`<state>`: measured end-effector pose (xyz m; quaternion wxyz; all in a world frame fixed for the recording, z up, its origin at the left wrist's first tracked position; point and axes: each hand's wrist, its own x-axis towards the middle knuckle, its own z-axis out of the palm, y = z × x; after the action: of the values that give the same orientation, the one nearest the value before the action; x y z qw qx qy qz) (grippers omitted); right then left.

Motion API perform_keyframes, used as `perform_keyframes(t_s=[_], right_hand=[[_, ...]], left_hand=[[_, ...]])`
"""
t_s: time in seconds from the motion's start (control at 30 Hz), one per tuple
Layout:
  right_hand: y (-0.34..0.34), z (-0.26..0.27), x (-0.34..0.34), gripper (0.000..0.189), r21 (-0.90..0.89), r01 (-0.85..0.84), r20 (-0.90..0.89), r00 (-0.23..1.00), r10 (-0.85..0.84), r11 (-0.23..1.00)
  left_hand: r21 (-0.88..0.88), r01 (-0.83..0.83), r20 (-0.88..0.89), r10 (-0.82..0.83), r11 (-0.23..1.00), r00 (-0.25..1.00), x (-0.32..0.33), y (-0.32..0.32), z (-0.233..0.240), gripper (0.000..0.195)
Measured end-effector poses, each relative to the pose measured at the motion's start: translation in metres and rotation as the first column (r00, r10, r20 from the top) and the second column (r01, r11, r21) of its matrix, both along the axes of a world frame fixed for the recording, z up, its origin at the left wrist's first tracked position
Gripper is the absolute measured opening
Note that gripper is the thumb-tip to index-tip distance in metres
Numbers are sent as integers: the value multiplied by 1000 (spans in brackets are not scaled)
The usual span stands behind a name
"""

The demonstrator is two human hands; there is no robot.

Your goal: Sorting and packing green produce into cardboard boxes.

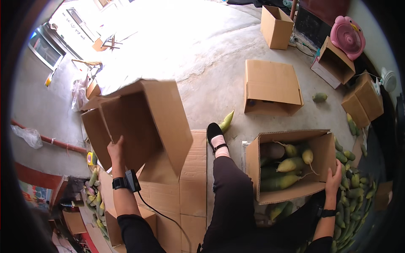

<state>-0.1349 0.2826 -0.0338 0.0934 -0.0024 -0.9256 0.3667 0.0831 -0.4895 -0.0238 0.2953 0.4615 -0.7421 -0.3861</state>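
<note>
My left hand [117, 152] grips the edge of a cardboard box [167, 117], which is tilted with its opening toward me. No contents show in the part of its inside that I can see. My right hand [334, 181] holds the right wall of another open cardboard box [294, 198], thumb at the rim and fingers outside. Inside that box lie several green radishes [289, 164], some with thin root tails, and one darker, purplish root [271, 151]. Beneath the tilted box, flattened cardboard [193, 193] covers the floor.
A single radish [226, 121] lies by my shoe [216, 134]. Heaps of radishes flank me at right [351, 202] and left [95, 202]. Ahead stand an upturned carton [273, 77] and a tall box [277, 28]. A pink fan [349, 37] rests on a box at right.
</note>
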Motion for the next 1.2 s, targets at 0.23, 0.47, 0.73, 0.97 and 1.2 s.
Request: perform_keyframes(t_s=[0.23, 0.47, 0.73, 0.97, 1.2], right_hand=[[0, -1, -4, 45, 27, 15, 20, 1000, -16, 1000], [-11, 10, -1, 47, 24, 48, 84, 995, -50, 999], [-18, 10, -7, 45, 3, 71, 122, 990, -71, 997], [-15, 9, -8, 44, -89, 87, 130, 989, -75, 992], [-16, 13, -10, 44, -104, 31, 125, 992, -18, 994]], left_hand=[[400, 144, -698, 199, 905, 688, -152, 18, -6, 40], [585, 450, -784, 328, 674, 528, -309, 80, -66, 49], [723, 518, -691, 495, 458, 527, -410, 146, -201, 42], [684, 636, -693, 588, 356, 417, -416, 209, -233, 36], [862, 466, -504, 248, 198, 828, -367, 220, -183, 40]])
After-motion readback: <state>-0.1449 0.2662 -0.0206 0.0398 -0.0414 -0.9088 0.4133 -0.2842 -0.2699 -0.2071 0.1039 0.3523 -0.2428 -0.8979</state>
